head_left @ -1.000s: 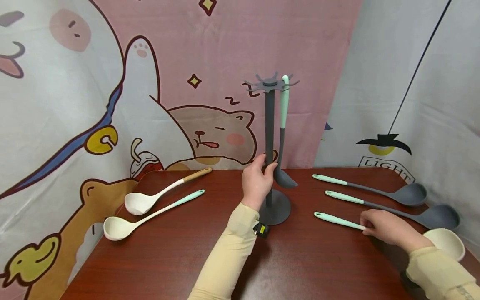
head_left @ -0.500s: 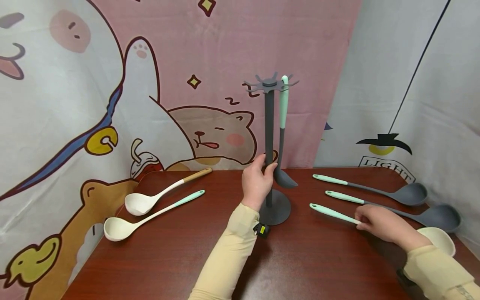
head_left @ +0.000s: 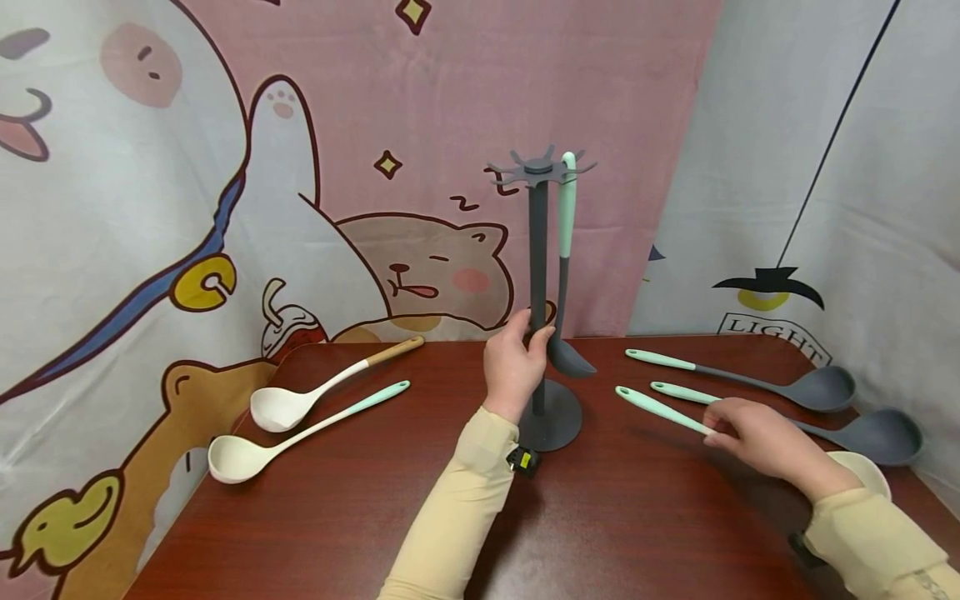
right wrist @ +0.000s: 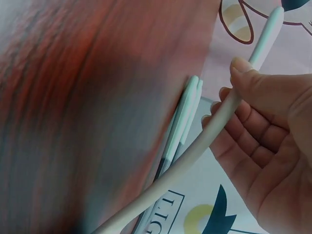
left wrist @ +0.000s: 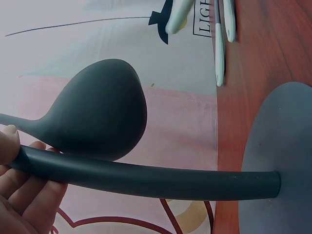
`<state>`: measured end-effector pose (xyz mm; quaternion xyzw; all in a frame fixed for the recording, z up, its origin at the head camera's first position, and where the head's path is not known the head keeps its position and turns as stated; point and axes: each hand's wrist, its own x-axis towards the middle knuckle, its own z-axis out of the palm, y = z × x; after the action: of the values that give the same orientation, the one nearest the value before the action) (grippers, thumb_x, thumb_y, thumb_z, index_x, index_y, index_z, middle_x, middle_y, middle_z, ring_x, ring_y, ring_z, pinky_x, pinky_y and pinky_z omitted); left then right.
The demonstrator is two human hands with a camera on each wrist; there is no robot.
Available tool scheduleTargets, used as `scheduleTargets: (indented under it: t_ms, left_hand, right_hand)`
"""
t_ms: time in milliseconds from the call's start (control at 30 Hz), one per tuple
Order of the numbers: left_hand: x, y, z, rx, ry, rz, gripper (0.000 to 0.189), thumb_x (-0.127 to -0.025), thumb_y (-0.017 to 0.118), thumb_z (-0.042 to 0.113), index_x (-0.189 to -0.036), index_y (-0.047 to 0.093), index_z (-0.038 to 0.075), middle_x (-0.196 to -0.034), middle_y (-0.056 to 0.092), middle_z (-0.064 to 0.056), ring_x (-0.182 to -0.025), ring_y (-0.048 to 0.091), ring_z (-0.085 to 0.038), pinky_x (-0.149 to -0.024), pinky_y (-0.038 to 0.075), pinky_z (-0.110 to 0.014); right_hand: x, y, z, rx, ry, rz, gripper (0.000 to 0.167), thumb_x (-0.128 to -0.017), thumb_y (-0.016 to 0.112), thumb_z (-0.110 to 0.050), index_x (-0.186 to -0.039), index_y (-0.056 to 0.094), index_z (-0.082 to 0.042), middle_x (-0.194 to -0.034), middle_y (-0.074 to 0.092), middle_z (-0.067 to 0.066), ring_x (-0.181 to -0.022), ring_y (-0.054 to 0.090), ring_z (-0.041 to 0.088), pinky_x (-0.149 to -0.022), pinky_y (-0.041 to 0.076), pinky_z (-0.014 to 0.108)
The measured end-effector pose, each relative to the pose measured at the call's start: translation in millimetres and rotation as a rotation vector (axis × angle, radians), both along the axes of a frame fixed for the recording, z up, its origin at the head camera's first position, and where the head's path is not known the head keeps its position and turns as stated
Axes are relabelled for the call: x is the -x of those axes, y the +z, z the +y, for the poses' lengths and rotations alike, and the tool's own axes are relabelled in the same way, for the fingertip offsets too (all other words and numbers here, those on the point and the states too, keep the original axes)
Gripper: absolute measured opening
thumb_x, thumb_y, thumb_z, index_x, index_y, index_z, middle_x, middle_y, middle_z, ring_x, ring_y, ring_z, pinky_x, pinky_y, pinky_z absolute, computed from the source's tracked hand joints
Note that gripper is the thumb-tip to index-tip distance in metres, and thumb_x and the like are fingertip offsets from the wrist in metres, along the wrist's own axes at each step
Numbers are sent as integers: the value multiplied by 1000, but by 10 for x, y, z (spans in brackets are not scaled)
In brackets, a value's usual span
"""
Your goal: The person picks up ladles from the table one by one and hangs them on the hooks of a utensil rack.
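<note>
Cream ladle (head_left: 662,409) w/ mint handle is in the R hand (head_left: 772,446), grip pinched round the shaft just below the handle, over the R side of the tabletop (head_left: 360,508); bowl's partly hidden. L hand (head_left: 513,367) has its grip round the pole of the dark grey utensil stand (head_left: 537,250), w/ 1 hanging grey ladle (head_left: 567,212). 2 flat-lying grey ladles (head_left: 819,389) R, 2 pale ladles (head_left: 279,408) L.

Behind the reddish-brown table (head_left: 330,517), a pink cloth (head_left: 600,75) shows a brown cartoon bear (head_left: 442,267); left, a printed yellow bell (head_left: 192,285); far right, pale cloth (head_left: 885,192) lettered LIGHT.
</note>
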<state>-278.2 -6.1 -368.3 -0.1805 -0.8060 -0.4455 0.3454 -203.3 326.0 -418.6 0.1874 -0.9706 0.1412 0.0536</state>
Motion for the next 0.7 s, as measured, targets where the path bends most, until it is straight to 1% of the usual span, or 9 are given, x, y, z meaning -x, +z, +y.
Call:
scheduleTargets:
  t_ms: [100,300,400,533,700]
  left_hand:
    - [-3,-2,-3,-1,-1,-4,18,-91,74,22,-105,69,12,-85,72,-1,-52,55,-10,-53,45,-24]
    - [5,-4,-1,4,6,4,17,-91,74,22,-103,69,12,-83,71,-1,-52,55,-10,-53,45,-25]
    - [9,-8,1,4,6,9,17,-90,74,22,-103,69,12,-82,71,-1,-53,56,-11,-54,45,-25]
    - [5,-9,-3,7,5,5,17,-91,74,22,-104,69,12,-82,71,-1,-54,56,-11,-54,46,-25]
    - [3,-4,-8,12,5,7,17,-91,74,21,-104,69,11,-82,71,-1,-55,57,-11,-54,46,-25]
  right_hand:
    - [7,21,-28,24,-7,38,22,-80,82,-15,-83,60,-19,-76,52,-11,-67,45,5,-60,42,32]
    - [21,76,-94,86,6,146,26,-79,83,-12,-82,58,-20,-73,47,-12,-64,41,3,-57,36,27]
    - [24,110,-125,116,-8,159,25,-79,82,-12,-83,59,-20,-73,48,-12,-64,41,3,-57,36,27]
    - [32,153,-173,150,-43,152,22,-81,81,-12,-85,60,-18,-74,51,-10,-66,43,6,-58,37,28]
    - [58,177,-225,170,-47,197,22,-80,82,-12,-86,62,-18,-75,52,-10,-67,44,7,-58,38,28]
